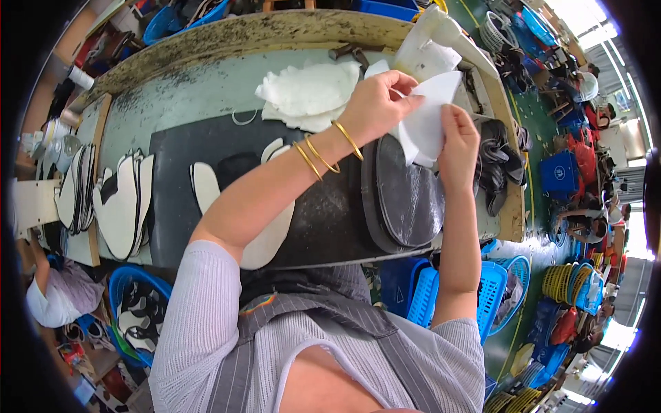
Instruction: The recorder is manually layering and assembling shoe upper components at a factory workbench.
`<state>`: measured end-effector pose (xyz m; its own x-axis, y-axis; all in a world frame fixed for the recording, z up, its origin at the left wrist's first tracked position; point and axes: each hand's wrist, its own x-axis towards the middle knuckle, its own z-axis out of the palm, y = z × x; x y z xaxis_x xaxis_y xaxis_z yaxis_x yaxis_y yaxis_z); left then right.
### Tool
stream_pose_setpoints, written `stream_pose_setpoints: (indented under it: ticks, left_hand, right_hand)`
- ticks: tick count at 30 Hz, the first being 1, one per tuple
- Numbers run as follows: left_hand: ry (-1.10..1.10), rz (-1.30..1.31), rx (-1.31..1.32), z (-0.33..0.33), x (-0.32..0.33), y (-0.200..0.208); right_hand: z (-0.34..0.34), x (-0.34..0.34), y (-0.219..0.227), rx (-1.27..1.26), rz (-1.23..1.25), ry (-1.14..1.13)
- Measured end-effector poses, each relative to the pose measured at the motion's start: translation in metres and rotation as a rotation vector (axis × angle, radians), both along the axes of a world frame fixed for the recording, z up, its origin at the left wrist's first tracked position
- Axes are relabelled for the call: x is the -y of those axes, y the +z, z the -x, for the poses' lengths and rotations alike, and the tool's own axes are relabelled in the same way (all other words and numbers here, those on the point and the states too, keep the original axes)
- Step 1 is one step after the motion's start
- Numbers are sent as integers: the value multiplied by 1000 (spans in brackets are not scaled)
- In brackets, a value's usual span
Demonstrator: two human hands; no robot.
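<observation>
Both of my hands are raised over the right part of the worktable, at a thin white curved sheet (pixel 432 127). My left hand (pixel 382 103), with gold bangles on its wrist, pinches the sheet's left side between thumb and fingers. On the other side, my right hand (pixel 458 144) grips the right edge. Below the sheet lies a thick dark rounded slab (pixel 406 199) with a shiny top, partly hidden by the sheet. White cut pieces (pixel 268 237) lie on the black mat (pixel 175 186), partly behind my left forearm. A pile of ragged white sheets (pixel 313 86) sits beyond that arm.
Stacked white, dark-edged cut pieces (pixel 127 203) stand at the table's left. A hammer-like tool (pixel 354 54) lies near the raised back board (pixel 275 31). Black pieces (pixel 492 162) are at the right edge. Blue baskets (pixel 489 292) stand below; other people work farther off.
</observation>
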<state>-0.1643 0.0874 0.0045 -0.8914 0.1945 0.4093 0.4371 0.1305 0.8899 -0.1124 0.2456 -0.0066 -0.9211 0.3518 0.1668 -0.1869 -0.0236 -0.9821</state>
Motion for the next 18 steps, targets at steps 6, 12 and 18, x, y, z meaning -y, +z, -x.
stream_pose_setpoints:
  ticks: [6,12,18]
  left_hand:
    - [-255,-93,486,-53,86,19]
    - [-48,-35,431,-120,153,13]
    - [37,371,-699,-166,201,6]
  right_hand:
    - [-62,46,5,214,-45,373]
    - [-85,94,3,297,-175,578]
    - [-108,126,21,-647,-876,333]
